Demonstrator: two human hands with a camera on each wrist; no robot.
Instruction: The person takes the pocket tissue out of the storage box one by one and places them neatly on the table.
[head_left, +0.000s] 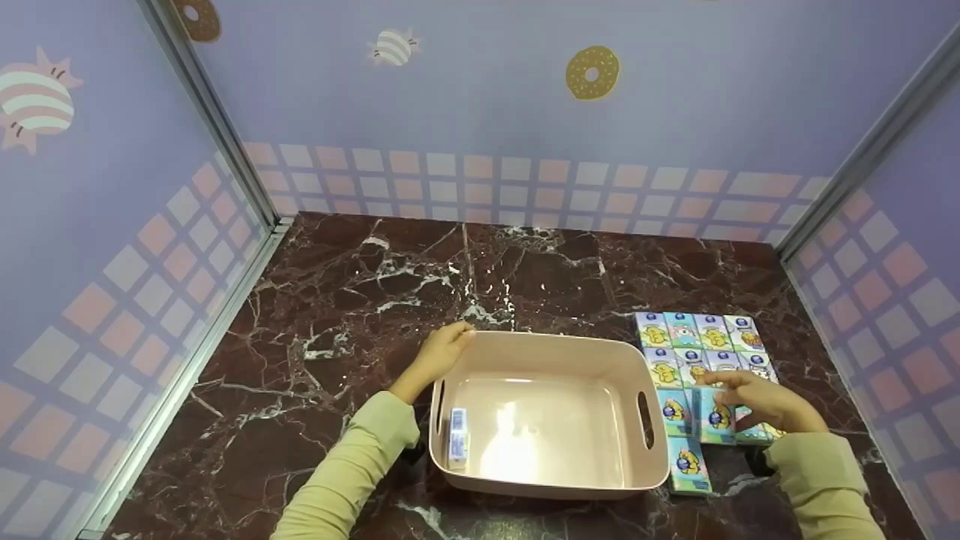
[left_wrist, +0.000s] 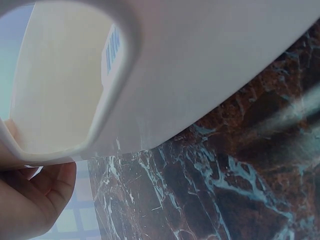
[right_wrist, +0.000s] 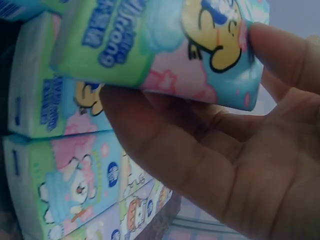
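Note:
A pale pink plastic bin [head_left: 555, 360] with oval handle holes stands on the marble surface. My left hand [head_left: 442, 346] grips its far left rim; in the left wrist view the fingers [left_wrist: 62, 182] curl round the edge beside the handle hole. One small tissue pack [head_left: 458, 437] stands inside against the bin's left wall. My right hand [head_left: 765, 401] holds a blue tissue pack [head_left: 714, 416] between thumb and fingers, raised over the others. In the right wrist view that pack [right_wrist: 165, 50] shows a yellow cartoon face, and more packs [right_wrist: 80, 185] lie below it.
Rows of tissue packs [head_left: 705, 334] lie close together right of the bin, with one pack [head_left: 688, 465] at the near end by the bin's wall. Lilac panels with a checked border [head_left: 480, 180] enclose the dark marble surface [head_left: 337, 300] at the back and both sides.

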